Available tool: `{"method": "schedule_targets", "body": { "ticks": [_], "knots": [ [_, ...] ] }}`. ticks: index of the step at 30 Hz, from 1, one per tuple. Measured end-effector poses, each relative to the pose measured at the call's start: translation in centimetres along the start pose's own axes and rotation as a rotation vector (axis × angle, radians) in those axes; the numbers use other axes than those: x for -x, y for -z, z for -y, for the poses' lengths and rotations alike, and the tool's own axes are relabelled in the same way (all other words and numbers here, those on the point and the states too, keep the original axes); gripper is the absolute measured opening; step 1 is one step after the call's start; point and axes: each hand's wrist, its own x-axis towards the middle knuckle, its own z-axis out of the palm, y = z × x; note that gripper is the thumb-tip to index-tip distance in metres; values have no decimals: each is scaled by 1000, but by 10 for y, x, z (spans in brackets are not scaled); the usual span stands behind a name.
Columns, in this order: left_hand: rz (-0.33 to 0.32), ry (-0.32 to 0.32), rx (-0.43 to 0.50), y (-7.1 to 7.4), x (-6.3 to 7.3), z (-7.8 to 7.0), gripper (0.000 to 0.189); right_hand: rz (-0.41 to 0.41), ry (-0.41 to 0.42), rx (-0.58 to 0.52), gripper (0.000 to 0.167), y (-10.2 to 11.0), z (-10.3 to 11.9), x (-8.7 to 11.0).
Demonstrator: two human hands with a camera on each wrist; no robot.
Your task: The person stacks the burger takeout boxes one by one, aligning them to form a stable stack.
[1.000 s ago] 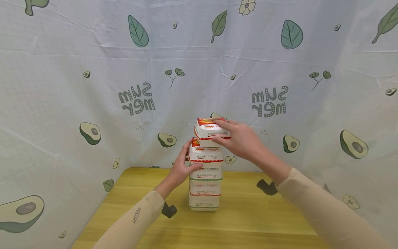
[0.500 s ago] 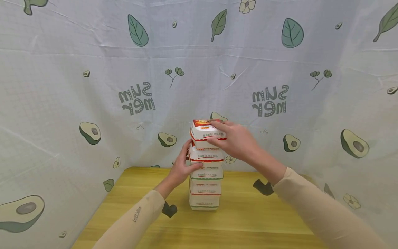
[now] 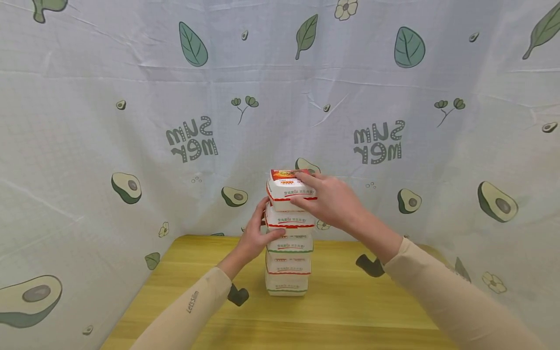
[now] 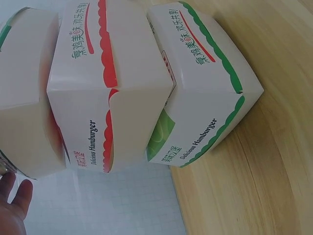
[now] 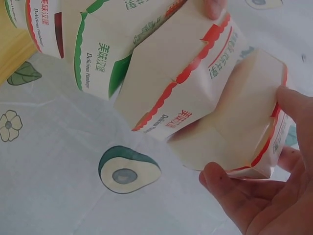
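Observation:
Several white paper hamburger boxes form an upright stack in the head view, with red and green scalloped trim alternating lower down. My right hand [image 3: 334,201] grips the top red-trimmed hamburger box [image 3: 284,193] by its right side, fingers over the lid and thumb on the front. Just beneath, the second red-trimmed box [image 3: 289,220] is held at its left by my left hand [image 3: 253,238], thumb across its front. In the right wrist view the top box [image 5: 230,127] sits askew against the second; whether it rests flat I cannot tell. Below are a green-trimmed box [image 3: 290,246] and others.
The stack stands on a yellow wood-grain table [image 3: 350,301], near its back edge. Behind and at the sides hangs a pale curtain [image 3: 280,131] printed with avocados and leaves. Dark wrist-camera parts [image 3: 238,295] show beside the forearms.
My right hand has brought the top hamburger box slightly left and down, closer over the second box. My left hand has stayed in place on the stack.

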Motion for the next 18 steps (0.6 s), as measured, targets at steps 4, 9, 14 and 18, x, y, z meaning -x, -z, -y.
{"method": "schedule_targets", "body": {
  "ticks": [4, 9, 14, 18],
  "knots": [
    [2, -4, 11, 1, 1, -1, 87, 10, 7, 8, 69, 0, 0, 0],
    [1, -1, 14, 0, 1, -1, 88, 23, -1, 13, 70, 1, 1, 1],
    [1, -4, 19, 1, 1, -1, 89, 18, 2, 15, 71, 3, 3, 3],
    [3, -4, 37, 1, 1, -2, 90, 21, 6, 22, 71, 3, 4, 3]
  ]
}}
